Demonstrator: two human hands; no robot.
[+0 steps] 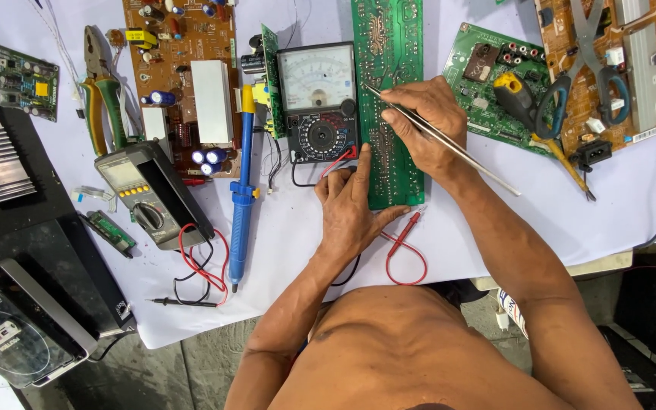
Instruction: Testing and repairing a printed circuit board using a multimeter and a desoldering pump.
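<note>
Tweezers on the long green board, mid-inspection

Head view: the right hand [428, 125] pinches metal tweezers [449, 144], tips touching the long green circuit board [389, 99] on the white-covered bench; the left hand [349, 205] lies flat, fingers together, pinning the board's near end. The analog multimeter [319, 99] sits just beside, its red probe [404, 228] lying unused, so measuring looks not yet begun.

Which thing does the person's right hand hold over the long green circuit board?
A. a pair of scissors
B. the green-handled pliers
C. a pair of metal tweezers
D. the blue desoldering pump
C: the right hand pinches a pair of thin metal tweezers, with their tip on the long green circuit board, while the left hand presses flat on the board's lower end.
</note>
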